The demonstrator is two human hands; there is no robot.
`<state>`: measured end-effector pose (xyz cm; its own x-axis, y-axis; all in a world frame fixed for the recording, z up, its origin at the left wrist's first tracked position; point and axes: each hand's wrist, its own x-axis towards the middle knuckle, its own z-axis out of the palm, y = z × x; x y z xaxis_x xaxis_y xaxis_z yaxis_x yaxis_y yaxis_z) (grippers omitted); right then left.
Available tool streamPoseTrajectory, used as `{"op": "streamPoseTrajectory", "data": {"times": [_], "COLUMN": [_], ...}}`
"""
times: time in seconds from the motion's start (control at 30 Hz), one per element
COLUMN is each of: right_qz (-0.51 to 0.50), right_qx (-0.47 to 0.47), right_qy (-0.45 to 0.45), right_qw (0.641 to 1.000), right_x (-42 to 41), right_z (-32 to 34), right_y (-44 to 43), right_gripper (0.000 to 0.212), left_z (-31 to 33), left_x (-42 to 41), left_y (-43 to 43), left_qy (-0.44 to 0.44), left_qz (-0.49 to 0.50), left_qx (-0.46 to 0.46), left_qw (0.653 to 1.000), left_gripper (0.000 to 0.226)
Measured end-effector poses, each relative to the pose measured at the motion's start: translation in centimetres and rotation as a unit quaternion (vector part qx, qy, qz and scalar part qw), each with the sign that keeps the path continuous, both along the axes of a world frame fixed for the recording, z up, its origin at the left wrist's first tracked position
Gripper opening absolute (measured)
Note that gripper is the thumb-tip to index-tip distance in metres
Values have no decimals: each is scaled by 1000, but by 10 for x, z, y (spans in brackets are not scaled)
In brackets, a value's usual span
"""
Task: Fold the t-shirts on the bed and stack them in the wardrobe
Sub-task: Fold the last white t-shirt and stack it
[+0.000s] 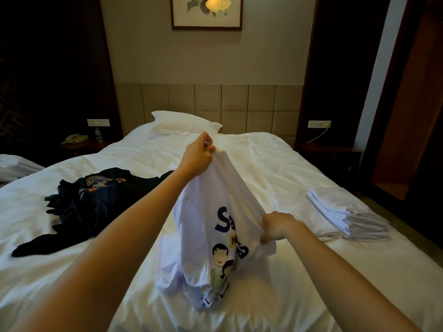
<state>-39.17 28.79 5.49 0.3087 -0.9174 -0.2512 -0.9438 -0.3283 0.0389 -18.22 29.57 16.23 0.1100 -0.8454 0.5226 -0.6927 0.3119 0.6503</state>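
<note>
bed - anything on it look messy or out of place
Only the dark t-shirts stand out: they lie crumpled in a heap on the left of the bed, unlike the neat folded white stack near its right edge.

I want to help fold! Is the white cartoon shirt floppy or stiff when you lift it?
Probably floppy: the white cartoon shirt sags and bunches between the left hand and right hand. Likely light, since pinches hold it up.
</note>
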Motion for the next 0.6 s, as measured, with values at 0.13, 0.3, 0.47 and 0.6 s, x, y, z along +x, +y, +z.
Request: {"op": "streamPoseTrajectory", "data": {"times": [0.13,0.3,0.47,0.6], "right_qz": [-23,-72,-72,-48], "right_qx": [-38,-62,-88,-75], "right_qy": [-9,-341,-593,-621], "right_qw": [999,935,797,779], "right_x": [-16,-39,-29,-11], "right_z": [9,35,62,75], "right_y": [-6,-16,-18,-19], "right_gripper": [24,35,30,26], "left_z": [-12,-12,-16,-21], "left_x": [23,53,64,67], "left_y": [1,0,-1,-3], "left_qy": [-10,-29,-29,-19], "left_qz": [33,71,97,114], "left_qx": [24,38,33,36], "left_qw": [999,996,994,993], "left_gripper": [13,19,18,19]}}
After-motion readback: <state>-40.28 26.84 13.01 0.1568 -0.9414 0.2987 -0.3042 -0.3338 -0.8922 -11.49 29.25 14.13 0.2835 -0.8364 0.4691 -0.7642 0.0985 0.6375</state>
